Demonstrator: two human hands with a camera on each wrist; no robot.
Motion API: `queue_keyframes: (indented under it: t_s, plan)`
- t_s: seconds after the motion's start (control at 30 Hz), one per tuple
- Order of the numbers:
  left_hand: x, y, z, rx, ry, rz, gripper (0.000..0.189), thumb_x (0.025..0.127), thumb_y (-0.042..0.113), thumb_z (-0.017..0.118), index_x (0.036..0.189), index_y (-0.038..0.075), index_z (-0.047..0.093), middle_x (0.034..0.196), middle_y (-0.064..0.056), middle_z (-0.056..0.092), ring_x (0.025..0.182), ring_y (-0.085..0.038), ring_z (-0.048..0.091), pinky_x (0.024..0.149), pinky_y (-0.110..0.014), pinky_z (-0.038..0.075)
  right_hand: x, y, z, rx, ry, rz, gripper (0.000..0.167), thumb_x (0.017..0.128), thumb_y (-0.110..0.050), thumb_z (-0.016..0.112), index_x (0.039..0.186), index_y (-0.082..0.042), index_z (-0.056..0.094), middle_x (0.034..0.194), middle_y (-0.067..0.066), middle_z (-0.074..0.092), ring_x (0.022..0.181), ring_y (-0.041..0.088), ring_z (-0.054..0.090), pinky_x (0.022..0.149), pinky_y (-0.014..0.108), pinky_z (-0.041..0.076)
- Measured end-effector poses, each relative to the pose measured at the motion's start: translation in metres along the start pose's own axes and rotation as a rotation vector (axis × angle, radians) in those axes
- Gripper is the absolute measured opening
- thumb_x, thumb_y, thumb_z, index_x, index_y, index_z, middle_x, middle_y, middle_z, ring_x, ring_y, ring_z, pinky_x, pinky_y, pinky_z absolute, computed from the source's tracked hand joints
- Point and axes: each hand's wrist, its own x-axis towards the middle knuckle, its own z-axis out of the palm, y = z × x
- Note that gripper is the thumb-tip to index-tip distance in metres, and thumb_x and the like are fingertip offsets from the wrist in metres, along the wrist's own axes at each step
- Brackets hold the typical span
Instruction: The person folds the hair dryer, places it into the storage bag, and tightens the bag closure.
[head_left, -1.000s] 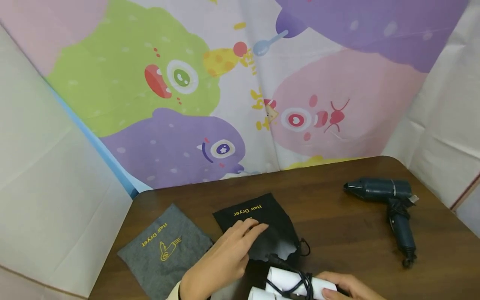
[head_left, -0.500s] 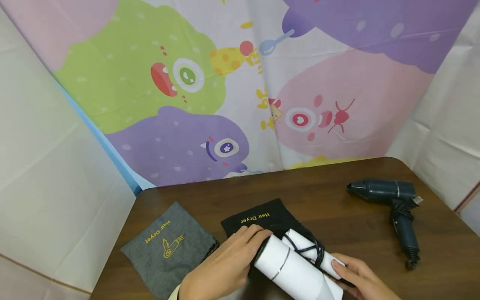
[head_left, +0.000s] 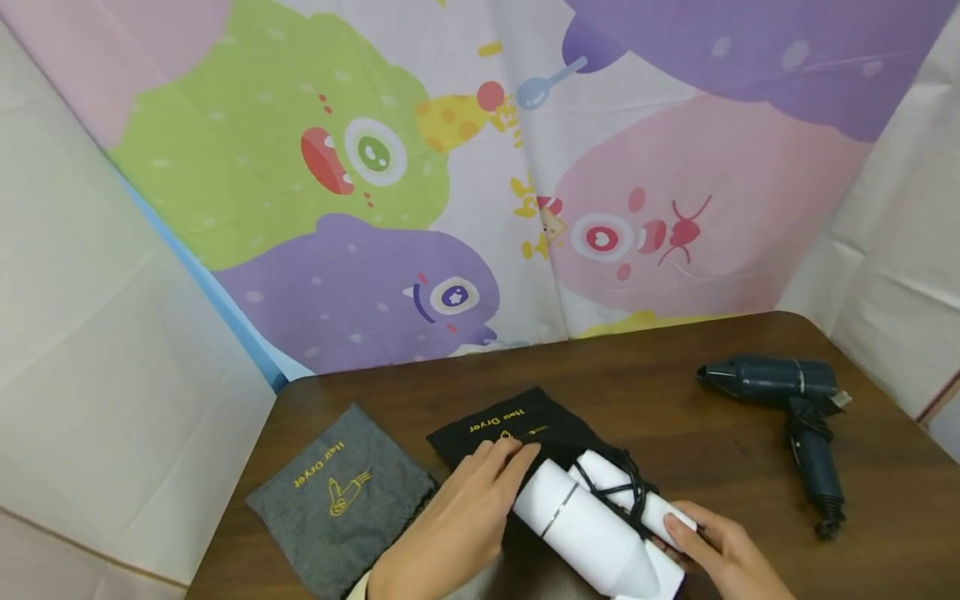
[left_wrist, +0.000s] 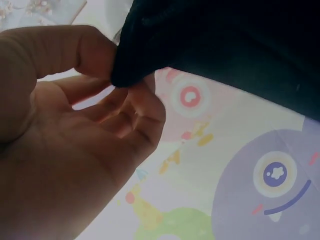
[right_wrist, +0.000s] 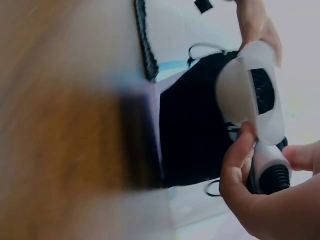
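Over the wooden table, hands grasp a black cloth pouch (left) and tubular white hairdryer (right).

- The place looks like a small screened-off booth; whether a home or a workplace surrounds it cannot be told.
- A backdrop printed with cartoon creatures hangs behind the brown bench.
- A pale left sheet and a creased right sheet close in the sides.

Smooth plastic white hair dryer, matt black cloth pouch, felt-like grey pouch, wood-grain table
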Motion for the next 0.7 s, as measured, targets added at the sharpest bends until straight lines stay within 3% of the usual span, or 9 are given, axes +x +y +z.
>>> queue_keyframes:
  t_s: [0.1,0.17,0.33,0.43,0.53,0.7]
  plan:
    - [0.001,0.004,0.001,0.059,0.026,0.011,0.076,0.076,-0.011,0.071,0.145,0.007,0.046,0.136,-0.008,0.049,0.106,-0.020,0.049,0.083,-0.030,0.047,-0.004,-0.010,0.010,-0.156,0.066,-0.057,0.037,0.106,-0.020,0.050,0.128,0.009,0.057,0.100,0.008,0.066,0.085,0.008,0.062,0.073,0.025,0.052]
    - [0.002,0.007,0.003,0.089,0.048,0.028,0.081,0.069,-0.010,0.075,0.144,0.007,0.047,0.136,-0.008,0.049,0.105,-0.020,0.046,0.079,-0.029,0.045,-0.005,-0.016,0.014,-0.202,0.077,-0.087,0.036,0.105,-0.020,0.053,0.129,0.007,0.057,0.104,0.011,0.066,0.086,0.009,0.064,0.074,0.025,0.053]
    - [0.002,0.014,0.007,0.101,0.081,0.091,0.086,0.061,-0.006,0.081,0.140,0.009,0.051,0.134,-0.005,0.050,0.103,-0.018,0.045,0.072,-0.026,0.040,-0.002,-0.026,0.011,-0.392,0.055,-0.212,0.030,0.104,-0.020,0.054,0.128,-0.003,0.061,0.116,0.010,0.067,0.093,0.004,0.064,0.075,0.025,0.053]
    - [0.001,0.017,0.006,0.106,0.093,0.113,0.084,0.062,-0.006,0.080,0.139,0.011,0.052,0.132,-0.003,0.051,0.101,-0.017,0.045,0.070,-0.024,0.038,0.003,-0.033,0.005,-0.448,0.031,-0.260,0.026,0.105,-0.020,0.053,0.126,-0.007,0.063,0.118,0.006,0.068,0.096,0.003,0.064,0.076,0.024,0.053]
    - [0.000,0.017,0.005,0.112,0.093,0.115,0.079,0.068,-0.006,0.079,0.140,0.010,0.052,0.132,-0.004,0.051,0.101,-0.017,0.045,0.072,-0.024,0.039,0.007,-0.041,0.000,-0.365,0.014,-0.205,0.029,0.106,-0.021,0.050,0.124,-0.003,0.063,0.117,0.009,0.066,0.096,0.005,0.063,0.078,0.025,0.053]
    - [0.000,0.017,0.003,0.116,0.102,0.109,0.077,0.070,-0.007,0.077,0.142,0.008,0.050,0.134,-0.005,0.050,0.102,-0.018,0.045,0.075,-0.026,0.042,0.013,-0.046,0.000,-0.141,0.034,0.001,0.044,0.106,-0.028,0.049,0.129,0.009,0.056,0.115,0.014,0.064,0.096,0.010,0.064,0.079,0.028,0.056]
